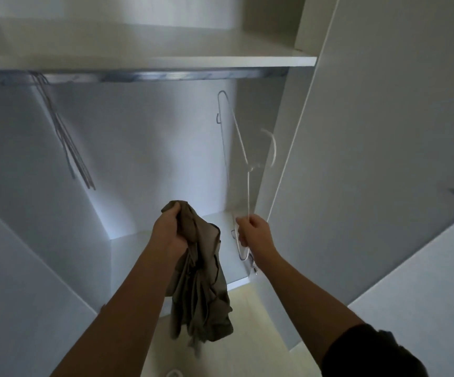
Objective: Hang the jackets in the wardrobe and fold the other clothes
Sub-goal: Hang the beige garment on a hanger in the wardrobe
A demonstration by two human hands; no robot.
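In front of the open wardrobe (138,145), below its shelf (166,61) and metal rail (166,75): one olive jacket (201,289), bunched and hanging limp from the left hand (170,232), well below the rail and over the pale floor (247,322). The left fingers are curled tight around a gathered top fold, probably to keep the cloth off the floor while the other hand works. One white wire hanger (248,191), held upright by the right hand (253,231), hook uppermost near the right wall; the fingers pinch together on its lower end, apparently to bring it to the jacket. Its shadow falls on the back wall. Spare hangers (65,137), a cluster, hang from the rail's left end. Jacket not yet on the hanger; the hanging step seems to be just starting.
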